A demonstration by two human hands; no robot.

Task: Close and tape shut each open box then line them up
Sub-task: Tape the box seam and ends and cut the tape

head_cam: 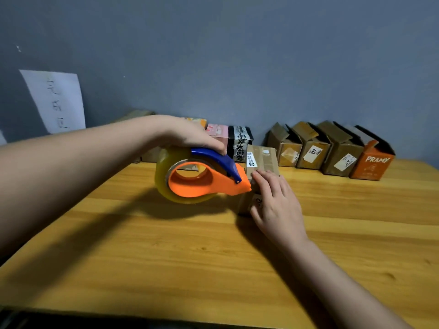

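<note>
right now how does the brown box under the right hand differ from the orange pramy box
The brown box is closed, with tape across its top; the orange PRAMY box has its flaps standing open. The brown box sits out on the table under the right hand, with the tape dispenser at it; the orange one stands untouched by the wall. Both are small cardboard boxes.

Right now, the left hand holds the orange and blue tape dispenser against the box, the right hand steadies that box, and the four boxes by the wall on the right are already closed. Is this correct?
Not quite. In the head view the four boxes by the wall on the right stand open, flaps up. The rest holds: the left hand grips the tape dispenser against the box, and the right hand steadies it.
</note>
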